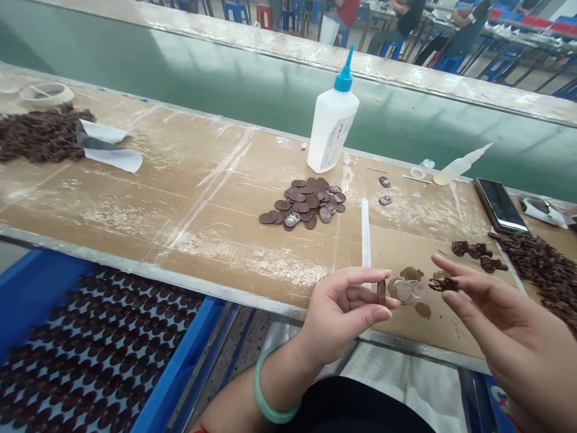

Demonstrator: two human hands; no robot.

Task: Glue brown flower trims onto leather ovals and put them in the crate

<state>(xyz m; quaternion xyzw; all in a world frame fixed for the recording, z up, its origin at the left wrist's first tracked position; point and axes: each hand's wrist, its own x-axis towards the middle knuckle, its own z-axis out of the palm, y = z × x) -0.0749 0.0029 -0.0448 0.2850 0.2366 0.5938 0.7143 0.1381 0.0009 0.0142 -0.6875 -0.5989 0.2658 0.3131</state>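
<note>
The left hand [331, 316] holds a brown disc [381, 291] between thumb and fingers, a little apart. The right hand [509, 316] pinches a small brown piece [443, 284]. Both are above the bench [202, 180], near its front edge.

Phone [502, 206] and white ring [61, 99] on a bench [211, 156].
Phone at right, ring far left; blue stools [237, 12] beyond.

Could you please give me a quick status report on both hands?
Left hand pinching brown disc. Right hand pinching dark brown piece. Clear round container between them; nothing visibly blocking either.
</note>
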